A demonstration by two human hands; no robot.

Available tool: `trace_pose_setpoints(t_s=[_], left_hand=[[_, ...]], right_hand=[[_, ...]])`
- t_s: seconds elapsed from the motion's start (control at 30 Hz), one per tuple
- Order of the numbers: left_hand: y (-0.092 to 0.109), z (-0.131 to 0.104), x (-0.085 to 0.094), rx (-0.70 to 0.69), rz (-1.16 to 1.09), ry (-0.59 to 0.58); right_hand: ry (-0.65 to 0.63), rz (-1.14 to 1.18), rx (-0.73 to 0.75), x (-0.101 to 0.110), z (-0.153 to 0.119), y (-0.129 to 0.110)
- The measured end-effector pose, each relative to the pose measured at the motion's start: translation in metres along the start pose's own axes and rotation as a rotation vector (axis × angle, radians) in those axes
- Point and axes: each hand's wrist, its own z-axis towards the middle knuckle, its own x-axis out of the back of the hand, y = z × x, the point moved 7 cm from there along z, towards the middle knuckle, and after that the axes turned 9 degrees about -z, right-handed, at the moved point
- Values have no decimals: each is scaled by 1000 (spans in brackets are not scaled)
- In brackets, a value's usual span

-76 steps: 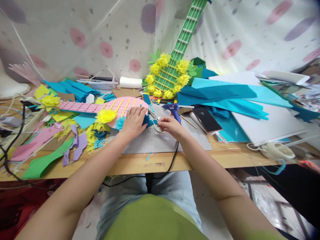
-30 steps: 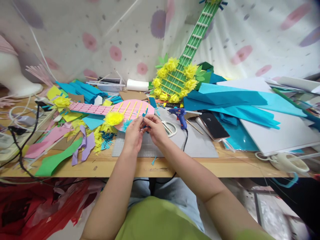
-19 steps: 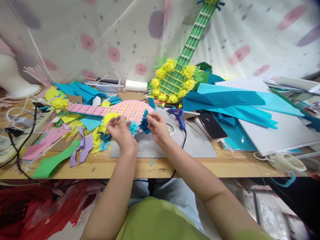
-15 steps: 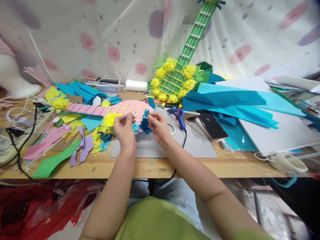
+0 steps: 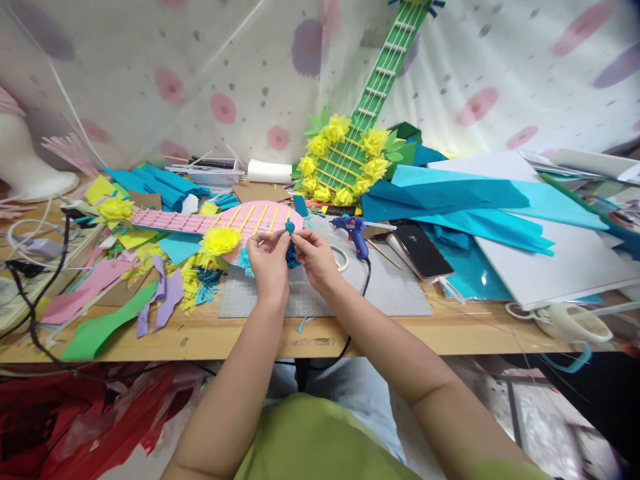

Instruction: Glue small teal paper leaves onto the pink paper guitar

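A small dark blue paper piece [image 5: 289,227] is pinched between the fingertips of my left hand [image 5: 270,261] and my right hand [image 5: 314,257], which nearly touch. Both hands are over the near edge of a pink paper guitar [image 5: 260,211] with yellow strips across its body. A yellow paper flower [image 5: 221,244] sits on the guitar left of my left hand. Light blue petals [image 5: 245,262] show beside that hand, and a dark blue flower [image 5: 293,255] is partly hidden between my hands.
A blue glue gun [image 5: 356,235] and a phone [image 5: 424,249] lie to the right on and beside a grey mat [image 5: 385,293]. Behind stands a green paper guitar [image 5: 367,110]. Paper scraps [image 5: 173,287] cover the left; blue sheets [image 5: 450,200] lie right.
My left hand has moved right, up to my right hand, and its fingers now meet the small blue piece. The view has shifted slightly.
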Motion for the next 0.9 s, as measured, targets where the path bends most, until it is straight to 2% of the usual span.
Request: trace_pose_setpoints(t_s=[0.13,0.2,0.3,0.4,0.5,0.7,0.9], left_hand=[[6,9,7,-95,-20,-20],[17,19,14,-172,12,-38],[37,36,26,-234,126,-69],[51,50,40,-263,214,-50],[53,55,47,-231,292,-49],[46,50,48,-190,428,-86],[39,44,47,-185,477,-137]], right_hand=[[-53,-119,27,1,1,1],[-42,-278,132,7,3,-6],[-51,-664,375,8,6,-21],[-181,-1057,568,-7,5,-22],[-308,-1278,648,-24,4,-10],[-388,-1347,676,-40,8,4],[-415,-1361,672,-37,13,3]])
